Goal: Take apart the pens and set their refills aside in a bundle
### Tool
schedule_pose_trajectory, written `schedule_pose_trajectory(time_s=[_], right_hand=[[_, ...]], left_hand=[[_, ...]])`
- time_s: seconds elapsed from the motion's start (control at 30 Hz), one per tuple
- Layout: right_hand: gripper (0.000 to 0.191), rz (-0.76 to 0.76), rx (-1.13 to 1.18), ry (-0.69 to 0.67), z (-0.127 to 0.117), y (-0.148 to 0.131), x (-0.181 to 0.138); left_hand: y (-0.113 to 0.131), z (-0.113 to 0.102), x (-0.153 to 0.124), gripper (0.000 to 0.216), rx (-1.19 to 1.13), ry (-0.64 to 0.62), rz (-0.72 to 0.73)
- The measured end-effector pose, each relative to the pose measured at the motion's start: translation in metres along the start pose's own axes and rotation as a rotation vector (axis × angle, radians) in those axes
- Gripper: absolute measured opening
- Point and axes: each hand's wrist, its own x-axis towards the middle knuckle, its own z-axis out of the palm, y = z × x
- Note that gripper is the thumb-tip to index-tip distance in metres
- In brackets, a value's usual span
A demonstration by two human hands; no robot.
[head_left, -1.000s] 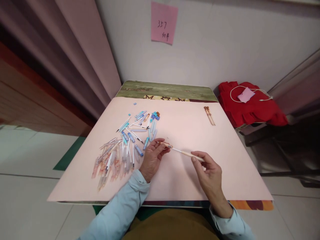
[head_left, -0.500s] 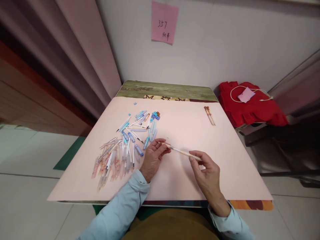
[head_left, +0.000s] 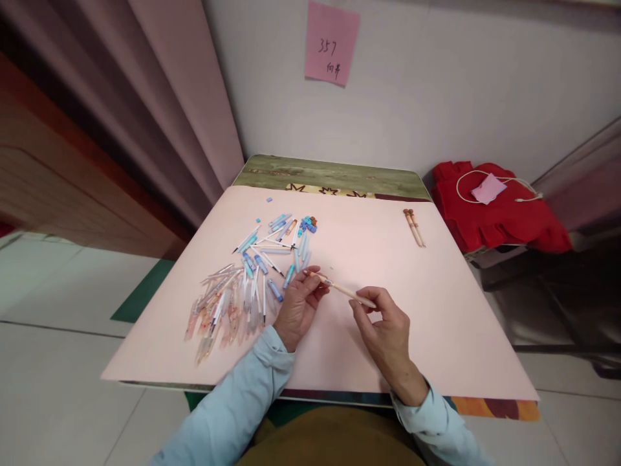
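Green wood-patterned counter (head_left: 334,170), mid-frame, mostly under a smooth pale pink sheet (head_left: 460,336). Centre: one slim beige pen (head_left: 343,289), held above the sheet; left hand (head_left: 297,307), fingers pinching its upper-left end; right hand (head_left: 385,327), fingers pinching its lower-right end. Upper right: two brown-topped beige pens (head_left: 414,228), side by side, seemingly complete. Left of centre: loose white refills (head_left: 264,299), blue plastic barrel sections (head_left: 275,290), clear pinkish tubes (head_left: 233,310), small blue and brown pieces (head_left: 308,225). Judged progress: held pen nearly or wholly joined; most stock apparently unassembled.
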Motion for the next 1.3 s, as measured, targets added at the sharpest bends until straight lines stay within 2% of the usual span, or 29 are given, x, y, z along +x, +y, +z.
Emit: schedule_pose_trajectory(time_s=[0.4, 0.67, 0.9, 1.1, 1.3], right_hand=[[0.01, -0.116, -0.028, 0.029, 0.009, -0.005, -0.001], [0.006, -0.255, -0.109, 0.096, 0.015, -0.007, 0.0], [0.007, -0.305, -0.182, 0.109, 0.015, -0.007, 0.001], [0.024, -0.254, -0.28, 0.077, 0.016, -0.007, 0.001], [0.04, -0.156, -0.342, -0.029, 0.018, -0.006, -0.003]], left_hand=[[-0.001, -0.006, 0.0, 0.018, -0.108, -0.064, -0.087], [0.0, -0.002, -0.002, 0.019, -0.053, -0.056, -0.081], [0.001, -0.002, -0.003, 0.021, -0.021, -0.052, -0.084], [0.003, -0.002, -0.005, 0.022, 0.008, -0.079, -0.106], [0.004, 0.001, -0.007, 0.026, -0.034, -0.095, -0.161]])
